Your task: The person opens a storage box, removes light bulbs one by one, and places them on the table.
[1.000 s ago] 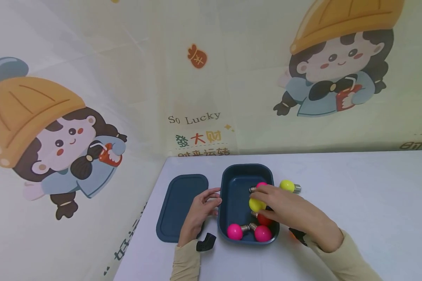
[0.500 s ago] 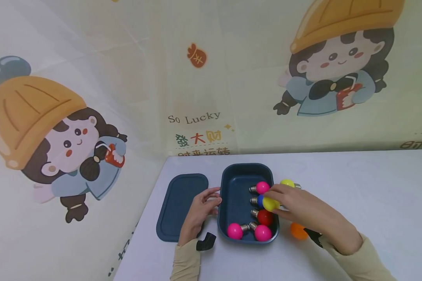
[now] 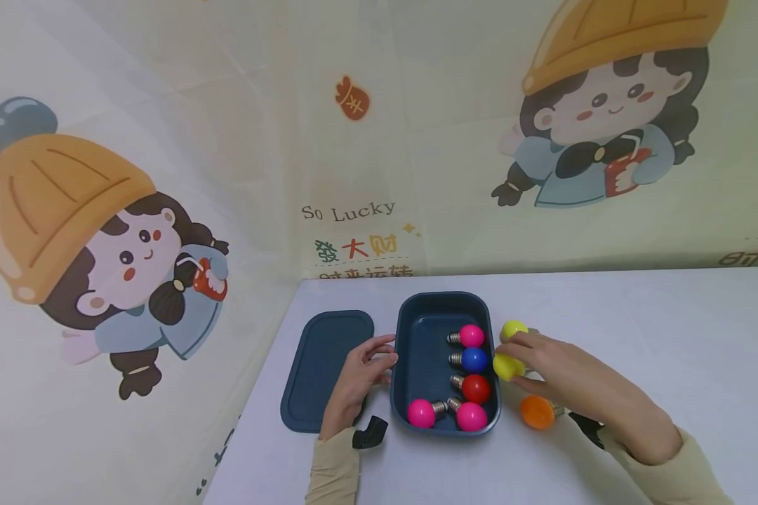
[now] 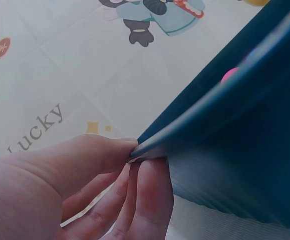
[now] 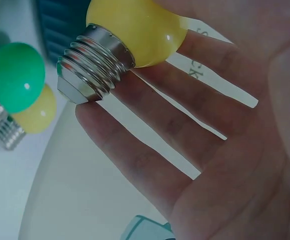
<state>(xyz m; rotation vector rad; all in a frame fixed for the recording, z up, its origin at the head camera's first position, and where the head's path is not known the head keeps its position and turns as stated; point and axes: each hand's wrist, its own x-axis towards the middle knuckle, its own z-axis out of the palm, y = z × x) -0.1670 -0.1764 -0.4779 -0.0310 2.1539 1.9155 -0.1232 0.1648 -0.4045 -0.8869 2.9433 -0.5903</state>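
My right hand [image 3: 559,368] holds a yellow light bulb [image 3: 508,366] just beyond the right rim of a dark blue box [image 3: 424,330]. In the right wrist view that yellow bulb [image 5: 135,35] has its metal screw base across the fingers. Thumb and fingers of my left hand [image 3: 361,368] pinch the box's left rim [image 4: 184,132]. Inside the box lie a pink bulb [image 3: 471,335], a blue bulb [image 3: 474,360], a red bulb [image 3: 476,388] and two more pink bulbs [image 3: 421,414] along the near side.
Left of the box a dark blue lid [image 3: 318,365] lies flat, partly under my left arm. On the table to the right are another yellow bulb [image 3: 514,330] and an orange bulb [image 3: 537,412]. A green bulb [image 5: 16,77] shows only in the right wrist view.
My right hand has carried the yellow bulb rightward out from over the box. The blue bulb and the orange bulb have come into view. My left hand stays at the rim.
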